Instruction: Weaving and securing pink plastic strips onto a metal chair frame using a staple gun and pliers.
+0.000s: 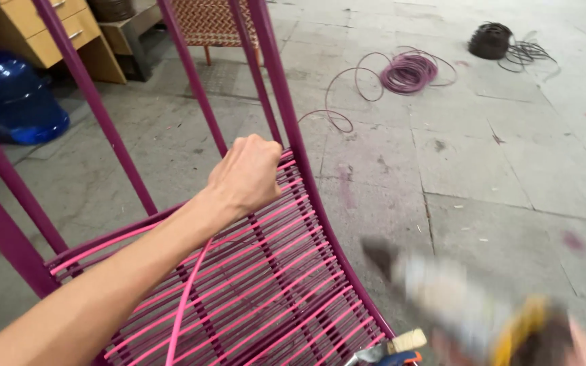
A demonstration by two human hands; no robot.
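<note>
Head view: left hand [249,177] fisted, fingers curled tight over pink cord [188,298] on the magenta chair frame [286,102]. Right hand [578,346] at lower right corner, motion-blurred, around a blurred tool [442,291]; finger state unclear. Purple cord coil [408,71] lies on concrete floor [510,169]; blue water jug [11,98] at left.

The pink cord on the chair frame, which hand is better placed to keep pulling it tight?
Probably the left hand: it is fisted at the woven pink cord. The right hand holds a blurred tool.

Left hand [249,175] fisted on pink cord [186,298], magenta chair frame [293,129].
</note>
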